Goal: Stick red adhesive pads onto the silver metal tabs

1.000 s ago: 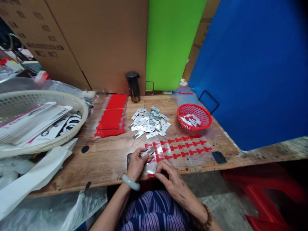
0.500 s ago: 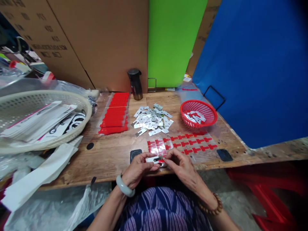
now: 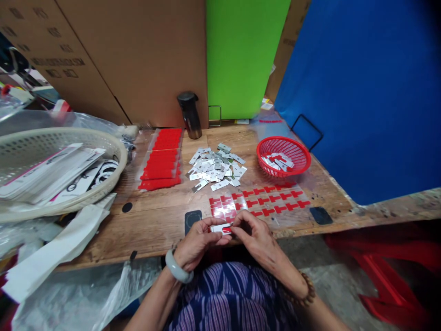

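Note:
My left hand (image 3: 202, 236) pinches a small silver metal plate (image 3: 219, 228) near the table's front edge. At the plate's right end, my right hand (image 3: 251, 232) has thumb and forefinger closed on a small red sticker (image 3: 226, 230), which lies against the plate's slot. Just beyond my hands is a clear sheet with rows of red T-shaped stickers (image 3: 263, 201). Behind the sheet lies a loose pile of metal plates (image 3: 217, 166). A red basket (image 3: 303, 158) at the right holds plates with red on them.
Stacked red sticker sheets (image 3: 161, 158) lie left of the pile. A dark bottle (image 3: 190, 115) stands behind. A cream basket (image 3: 120, 170) with printed cards is at the left, white paper strips (image 3: 69, 243) below it. Black pads (image 3: 321, 215) lie on the table (image 3: 155, 220).
The red sticker has come over the plate's slot, and my right fingers are closer to the plate's end. The whole view has shifted slightly.

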Action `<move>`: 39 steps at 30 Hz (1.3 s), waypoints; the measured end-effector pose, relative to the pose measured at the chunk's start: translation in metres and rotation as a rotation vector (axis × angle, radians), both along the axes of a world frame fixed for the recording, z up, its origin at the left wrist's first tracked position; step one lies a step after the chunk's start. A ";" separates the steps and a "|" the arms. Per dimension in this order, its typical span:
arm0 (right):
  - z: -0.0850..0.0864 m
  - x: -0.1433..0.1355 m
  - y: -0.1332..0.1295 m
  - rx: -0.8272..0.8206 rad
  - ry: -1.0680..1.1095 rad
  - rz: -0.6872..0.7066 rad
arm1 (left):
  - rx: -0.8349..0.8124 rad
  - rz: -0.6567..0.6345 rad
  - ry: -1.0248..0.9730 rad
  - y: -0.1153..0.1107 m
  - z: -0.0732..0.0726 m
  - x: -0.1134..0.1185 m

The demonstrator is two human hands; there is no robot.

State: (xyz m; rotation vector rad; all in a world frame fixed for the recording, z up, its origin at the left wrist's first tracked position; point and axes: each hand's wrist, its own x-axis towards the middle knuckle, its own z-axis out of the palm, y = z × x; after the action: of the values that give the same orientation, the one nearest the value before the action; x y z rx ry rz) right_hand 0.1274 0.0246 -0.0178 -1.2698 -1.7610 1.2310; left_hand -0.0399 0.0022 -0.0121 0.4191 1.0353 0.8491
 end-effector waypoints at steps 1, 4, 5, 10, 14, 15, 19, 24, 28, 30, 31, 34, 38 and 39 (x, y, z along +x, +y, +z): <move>0.000 0.000 0.000 0.001 -0.002 0.001 | -0.001 0.001 0.000 0.000 0.000 0.000; -0.001 -0.001 0.001 0.006 0.003 -0.006 | -0.003 0.005 -0.004 0.001 0.002 0.001; -0.002 -0.001 0.001 0.007 0.005 -0.009 | -0.001 0.005 -0.006 0.002 0.002 0.001; 0.000 -0.003 0.001 -0.004 0.004 -0.022 | -0.002 0.004 0.000 0.002 0.000 0.001; 0.003 -0.004 0.001 -0.001 -0.017 -0.026 | -0.007 0.007 0.008 0.002 0.000 0.001; 0.003 -0.004 0.001 0.001 -0.017 -0.027 | -0.006 0.006 0.009 0.002 0.001 0.001; 0.002 -0.004 0.001 0.001 -0.008 -0.025 | -0.008 0.001 0.006 0.003 0.002 0.001; 0.001 -0.004 0.001 -0.002 0.003 -0.025 | -0.005 -0.004 0.012 0.003 0.001 0.001; 0.000 -0.005 0.001 -0.006 0.004 -0.008 | 0.005 -0.001 0.065 0.002 -0.001 0.004; 0.000 -0.005 0.001 -0.017 0.005 -0.005 | 0.013 0.016 0.121 0.003 -0.003 0.005; 0.000 -0.006 0.000 -0.028 0.007 -0.008 | 0.016 0.027 0.149 0.003 -0.003 0.006; -0.001 -0.008 -0.003 -0.085 0.023 -0.039 | 0.027 0.046 0.225 0.003 -0.005 0.007; -0.002 -0.010 -0.007 -0.127 0.036 -0.086 | 0.076 0.046 0.306 0.003 -0.004 0.007; -0.002 -0.010 -0.008 -0.109 0.038 -0.097 | 0.095 0.044 0.328 0.003 -0.004 0.007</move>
State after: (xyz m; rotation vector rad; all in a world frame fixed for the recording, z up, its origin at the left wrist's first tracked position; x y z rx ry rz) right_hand 0.1174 0.0166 -0.0194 -1.3684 -1.6049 1.3012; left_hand -0.0324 0.0050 -0.0162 0.6321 1.3128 0.8894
